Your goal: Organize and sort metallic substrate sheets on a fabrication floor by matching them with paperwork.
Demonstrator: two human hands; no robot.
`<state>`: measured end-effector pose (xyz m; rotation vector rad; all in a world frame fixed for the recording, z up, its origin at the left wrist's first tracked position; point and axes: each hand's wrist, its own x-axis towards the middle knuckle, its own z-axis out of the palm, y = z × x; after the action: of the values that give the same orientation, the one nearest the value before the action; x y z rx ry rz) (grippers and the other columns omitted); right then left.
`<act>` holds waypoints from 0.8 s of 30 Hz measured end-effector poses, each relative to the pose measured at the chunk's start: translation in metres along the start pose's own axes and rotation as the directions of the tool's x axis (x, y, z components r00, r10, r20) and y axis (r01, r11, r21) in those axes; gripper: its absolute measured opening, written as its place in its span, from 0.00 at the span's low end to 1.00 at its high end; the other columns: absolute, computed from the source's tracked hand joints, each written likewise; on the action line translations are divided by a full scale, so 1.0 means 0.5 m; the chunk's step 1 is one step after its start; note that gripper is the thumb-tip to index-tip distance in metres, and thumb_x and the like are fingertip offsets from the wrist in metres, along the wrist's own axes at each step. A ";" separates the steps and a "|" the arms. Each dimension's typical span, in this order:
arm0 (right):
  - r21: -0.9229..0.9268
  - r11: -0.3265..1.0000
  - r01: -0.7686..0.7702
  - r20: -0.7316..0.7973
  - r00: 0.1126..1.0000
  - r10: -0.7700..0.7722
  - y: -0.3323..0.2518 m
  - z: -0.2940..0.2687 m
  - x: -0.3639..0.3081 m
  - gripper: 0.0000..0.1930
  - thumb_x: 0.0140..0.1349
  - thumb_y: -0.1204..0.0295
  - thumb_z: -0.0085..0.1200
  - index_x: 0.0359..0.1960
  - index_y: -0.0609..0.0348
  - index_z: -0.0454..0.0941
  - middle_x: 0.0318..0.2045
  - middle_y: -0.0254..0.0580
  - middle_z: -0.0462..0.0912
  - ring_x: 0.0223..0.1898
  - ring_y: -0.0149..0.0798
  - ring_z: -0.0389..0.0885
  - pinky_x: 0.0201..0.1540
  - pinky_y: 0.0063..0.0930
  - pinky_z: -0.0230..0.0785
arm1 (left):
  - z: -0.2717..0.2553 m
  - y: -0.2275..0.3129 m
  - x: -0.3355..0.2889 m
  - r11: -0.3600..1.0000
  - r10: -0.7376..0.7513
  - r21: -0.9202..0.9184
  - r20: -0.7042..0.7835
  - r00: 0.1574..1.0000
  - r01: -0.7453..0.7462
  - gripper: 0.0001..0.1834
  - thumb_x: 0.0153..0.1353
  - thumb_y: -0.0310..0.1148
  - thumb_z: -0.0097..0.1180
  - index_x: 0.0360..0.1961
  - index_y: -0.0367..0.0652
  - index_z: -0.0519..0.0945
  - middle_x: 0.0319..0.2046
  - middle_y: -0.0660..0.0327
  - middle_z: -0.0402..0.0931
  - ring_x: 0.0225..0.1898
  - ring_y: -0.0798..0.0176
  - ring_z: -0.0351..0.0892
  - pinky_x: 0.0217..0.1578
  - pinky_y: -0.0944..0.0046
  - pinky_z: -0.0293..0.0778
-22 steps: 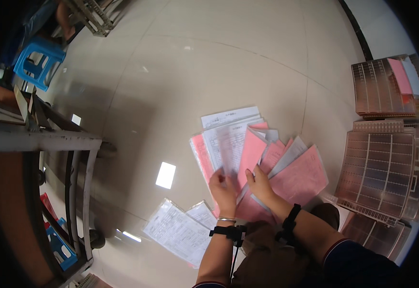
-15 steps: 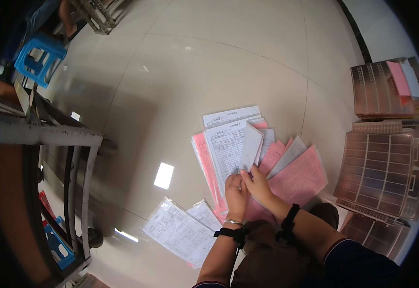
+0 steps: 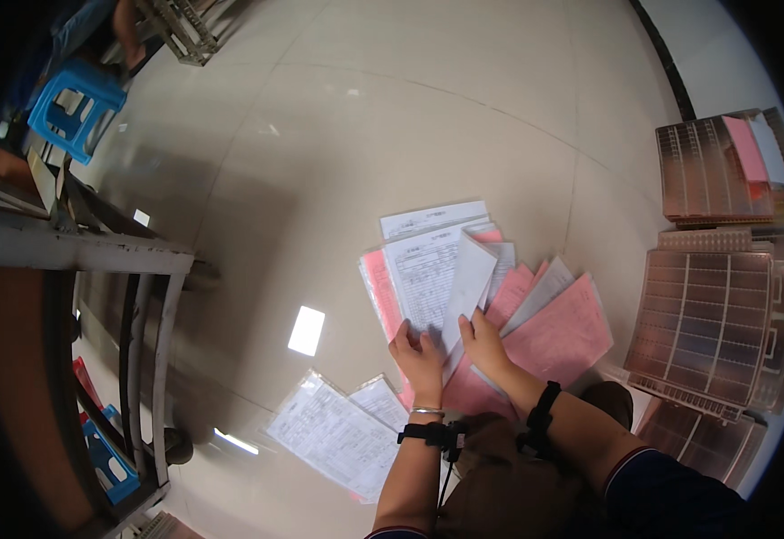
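Observation:
A fan of printed white forms and pink sheets, some in clear sleeves, lies on the floor before me. My right hand pinches the lower right edge of a folded white sheet, which stands tilted up over the forms. On the lower part of the top form rests my left hand, thumb and fingers apart, left of the folded sheet. Its palm faces down, and the undersides of its fingers are hidden. Apart to the lower left are more sleeved white forms, close to my left forearm.
Brown divided plastic trays are stacked along the right wall, one group topped with a pink sheet. A metal-framed table stands at left. Beyond it are a blue stool and part of another person.
My left hand has parted from my right and moved left and slightly down onto the form. The right hand keeps its grip, and more of the folded sheet's lower part shows.

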<state>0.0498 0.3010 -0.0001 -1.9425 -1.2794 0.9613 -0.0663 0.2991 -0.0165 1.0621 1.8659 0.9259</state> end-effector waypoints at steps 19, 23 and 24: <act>-0.003 1.000 0.014 0.000 1.000 -0.014 0.007 0.015 -0.008 0.12 0.64 0.68 0.44 0.42 0.66 0.69 0.34 0.65 0.76 0.38 0.64 0.74 0.39 0.48 0.67 | -0.008 0.023 0.025 0.996 -0.030 -0.090 -0.039 0.999 0.027 0.11 0.53 0.25 0.59 0.37 0.35 0.74 0.27 0.58 0.71 0.28 0.65 0.69 0.34 0.63 0.69; 0.005 1.000 0.014 -0.047 0.999 -0.013 0.009 0.004 -0.003 0.12 0.64 0.68 0.45 0.41 0.66 0.69 0.33 0.64 0.76 0.37 0.64 0.75 0.38 0.47 0.67 | -0.023 0.040 0.041 0.998 0.056 -0.007 -0.008 0.998 -0.056 0.04 0.56 0.26 0.55 0.32 0.37 0.77 0.24 0.58 0.75 0.27 0.64 0.73 0.32 0.64 0.71; 0.036 0.999 0.026 -0.058 0.998 -0.024 0.019 0.003 -0.002 0.13 0.64 0.67 0.46 0.41 0.66 0.69 0.33 0.63 0.77 0.36 0.63 0.75 0.38 0.47 0.68 | -0.038 0.061 0.051 0.996 0.092 0.015 -0.063 0.994 -0.091 0.03 0.57 0.24 0.52 0.30 0.36 0.77 0.25 0.56 0.77 0.29 0.61 0.76 0.34 0.64 0.72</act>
<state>0.0530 0.2968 -0.0082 -1.9085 -1.2422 0.9034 -0.0819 0.3299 0.0111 1.1455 1.8899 1.0134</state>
